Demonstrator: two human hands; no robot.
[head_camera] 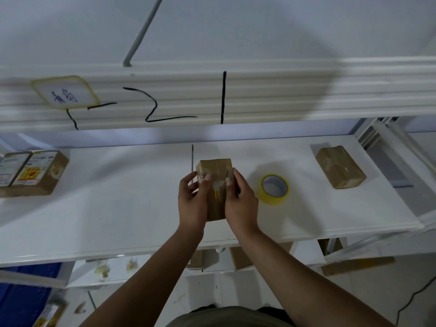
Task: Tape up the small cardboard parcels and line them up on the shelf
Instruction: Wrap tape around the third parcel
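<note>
The left hand (192, 201) and right hand (239, 201) both grip one boxy brown cardboard parcel (215, 171) above the middle of the smooth white shelf (118, 208). One round yellow tape roll (274, 190) lies at 3 o'clock, one taped parcel (341, 167) at 2 o'clock, and two labelled parcels (35, 173) at 9 o'clock.

Left-edge parcels (35, 173) cut off — label (64, 93) handwriting blurred, unreadable

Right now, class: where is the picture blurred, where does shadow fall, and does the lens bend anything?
Head view: the upper shelf edge smears sideways; a rounded shadow crosses it and the wall; the wide lens slightly bends the lower shelf; the parcel between the left hand and right hand is fairly sharp.
</note>
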